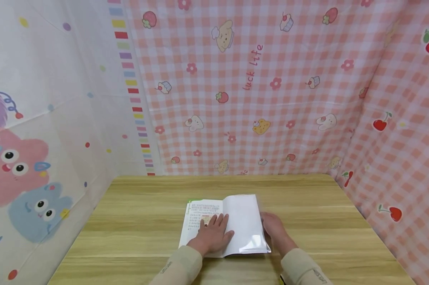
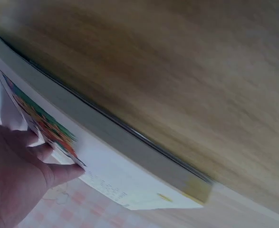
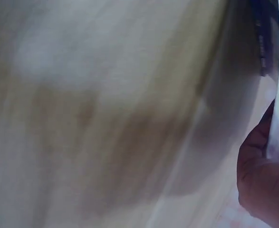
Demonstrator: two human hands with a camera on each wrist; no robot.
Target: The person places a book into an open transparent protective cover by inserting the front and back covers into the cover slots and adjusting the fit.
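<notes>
An open book [image 1: 194, 233] lies on the wooden table in front of me. Its left page carries rows of print and a small picture, and the thick page block [image 2: 106, 130] shows from the side in the left wrist view. My left hand [image 1: 213, 237] rests on that page near the fold, fingers straight and slightly spread. On the right, a blank white cover flap [image 1: 241, 225] with a shiny clear sleeve along its lower edge rises a little off the table. My right hand [image 1: 275, 229] pinches its outer edge, the thumb and fingers partly hidden behind it.
The wooden tabletop [image 1: 136, 229] extends around the book. A small yellow and black thing [image 1: 282, 280] peeks out beside the right sleeve. A pink checked cloth [image 1: 257, 99] hangs behind the table, with a white cartoon cloth [image 1: 64, 118] at the left.
</notes>
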